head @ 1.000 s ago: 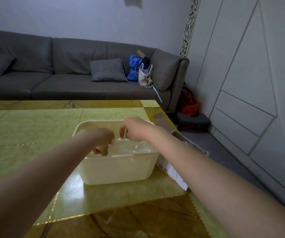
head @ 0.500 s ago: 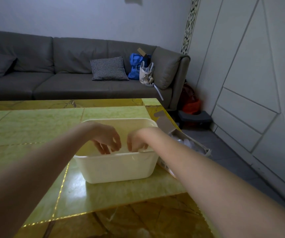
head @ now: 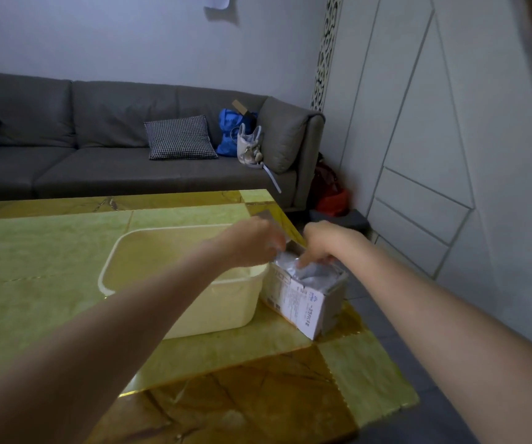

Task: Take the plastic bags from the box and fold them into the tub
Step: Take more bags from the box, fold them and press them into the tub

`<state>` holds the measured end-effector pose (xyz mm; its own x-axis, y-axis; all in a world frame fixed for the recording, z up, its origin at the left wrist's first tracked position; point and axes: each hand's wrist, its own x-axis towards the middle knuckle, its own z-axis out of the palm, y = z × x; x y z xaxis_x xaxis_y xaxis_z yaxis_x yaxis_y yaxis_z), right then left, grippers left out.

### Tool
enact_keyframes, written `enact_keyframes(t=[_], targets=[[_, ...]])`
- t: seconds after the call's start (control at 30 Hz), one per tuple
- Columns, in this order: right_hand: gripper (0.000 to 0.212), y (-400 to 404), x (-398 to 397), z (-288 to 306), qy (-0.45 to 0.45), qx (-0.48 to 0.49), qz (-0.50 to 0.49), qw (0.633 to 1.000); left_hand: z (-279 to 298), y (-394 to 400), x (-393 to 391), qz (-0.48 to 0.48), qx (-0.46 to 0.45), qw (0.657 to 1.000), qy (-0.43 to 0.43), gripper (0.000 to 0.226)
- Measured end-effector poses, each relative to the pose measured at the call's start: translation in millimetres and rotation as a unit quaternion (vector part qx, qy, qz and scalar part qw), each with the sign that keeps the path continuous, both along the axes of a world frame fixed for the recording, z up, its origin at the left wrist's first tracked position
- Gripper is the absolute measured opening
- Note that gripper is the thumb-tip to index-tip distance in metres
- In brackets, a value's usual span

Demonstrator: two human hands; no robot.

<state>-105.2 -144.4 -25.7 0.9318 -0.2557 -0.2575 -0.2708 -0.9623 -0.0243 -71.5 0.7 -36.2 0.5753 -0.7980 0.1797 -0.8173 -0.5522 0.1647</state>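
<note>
Your right hand [head: 324, 248] curls down into the open top of the box [head: 306, 296], fingers pinching the crumpled plastic bags [head: 306, 270] inside. Your left hand [head: 252, 245] reaches across the tub's far corner with fingers bent at the box's near edge; you cannot tell whether it grips a bag. The box touches the right side of the cream tub [head: 226, 302] on the yellow table [head: 34, 283]. Half a second ago both hands were inside the tub; they have since moved right to the box
</note>
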Motion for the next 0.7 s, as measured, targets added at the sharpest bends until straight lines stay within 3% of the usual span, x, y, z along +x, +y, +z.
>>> enact_keyframes(t=[0.13, 0.3, 0.6, 0.7], targets=[[0.032, -10.4, -6.7, -31.1, -0.072, 0.011, -0.021, 0.997, -12.5, -21.2, -7.8, -0.023, 0.128, 0.989, -0.072, 0.034], [0.025, -16.0, -4.9, -41.2, -0.128, 0.030, 0.006, 0.991, -23.7, -38.1, -6.6, -0.027, 0.215, 0.973, -0.075, 0.033], [0.016, -18.2, -4.4, -41.3, -0.165, -0.034, 0.057, 0.984, -26.7, -45.0, -7.3, -0.035, 0.218, 0.974, -0.043, 0.028], [0.015, -25.5, -1.9, -38.2, -0.172, 0.015, 0.040, 0.984, -22.1, -47.6, -14.1, -0.028, 0.192, 0.981, 0.011, 0.032]])
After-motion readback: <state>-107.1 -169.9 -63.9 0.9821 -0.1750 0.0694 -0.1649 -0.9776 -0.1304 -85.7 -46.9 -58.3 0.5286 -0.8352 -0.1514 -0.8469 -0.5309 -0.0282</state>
